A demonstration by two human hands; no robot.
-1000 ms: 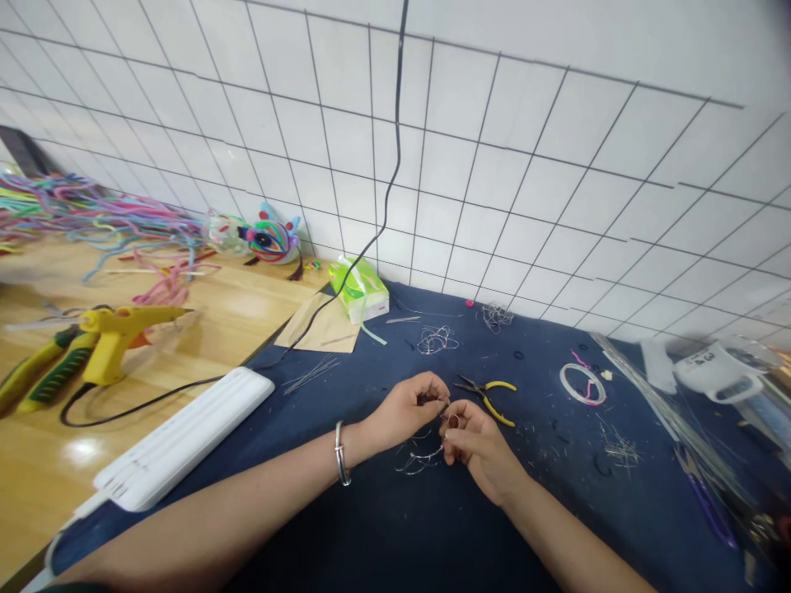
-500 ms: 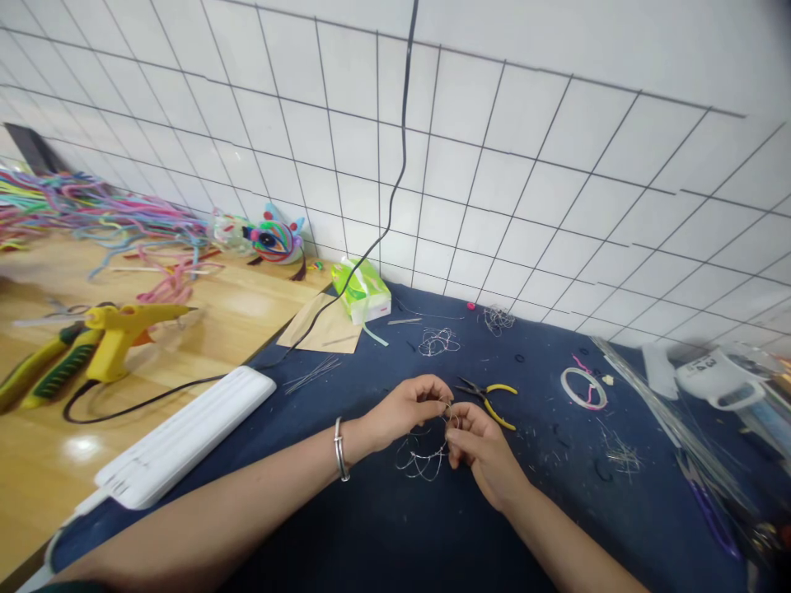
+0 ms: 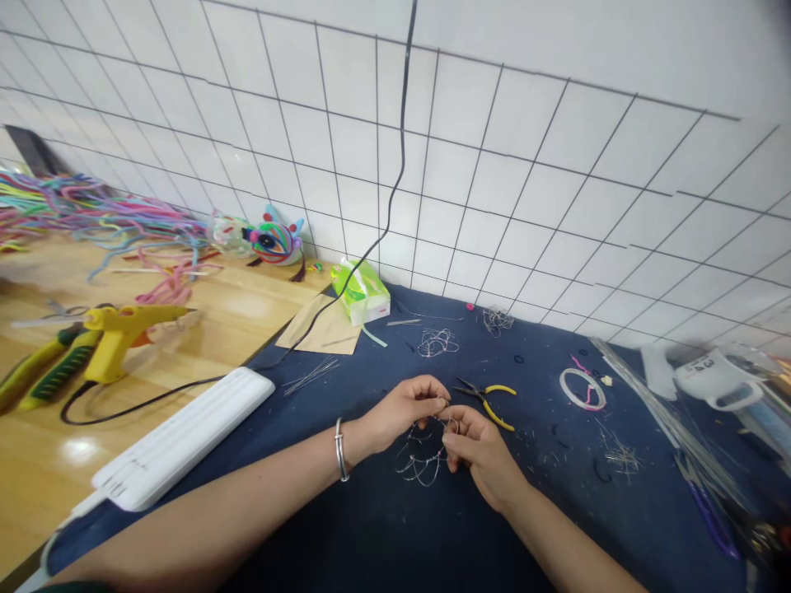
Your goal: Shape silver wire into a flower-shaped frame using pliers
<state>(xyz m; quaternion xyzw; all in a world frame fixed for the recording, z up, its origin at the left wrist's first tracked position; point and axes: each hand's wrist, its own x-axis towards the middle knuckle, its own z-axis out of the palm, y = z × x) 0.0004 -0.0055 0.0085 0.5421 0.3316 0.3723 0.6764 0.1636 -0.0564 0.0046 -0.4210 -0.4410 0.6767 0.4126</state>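
A ring of thin silvery wire bent into loops (image 3: pixel 425 469) hangs between my hands above the dark blue cloth. My left hand (image 3: pixel 413 409) pinches its upper edge between thumb and forefinger. Close beside it, my right hand (image 3: pixel 475 441) grips the same wire piece at its right side, fingers curled. Both sets of fingertips nearly meet, and the exact spot they hold is partly hidden. Just beyond my right hand lie yellow-handled pliers (image 3: pixel 494 399), jaws toward the left. A second looped wire piece (image 3: pixel 438 343) rests farther back on the cloth.
To the left are a white power strip (image 3: pixel 185 441), a yellow glue gun (image 3: pixel 124 333) and a green tissue pack (image 3: pixel 362 292). Rightward lie a tape-like white ring (image 3: pixel 582 389), wire clippings (image 3: pixel 621 455), purple-handled scissors (image 3: pixel 710 515) and a white mug (image 3: pixel 720 379).
The wire piece has turned slightly between my fingers, with its loops hanging a little lower. Both hands stay in nearly the same place.
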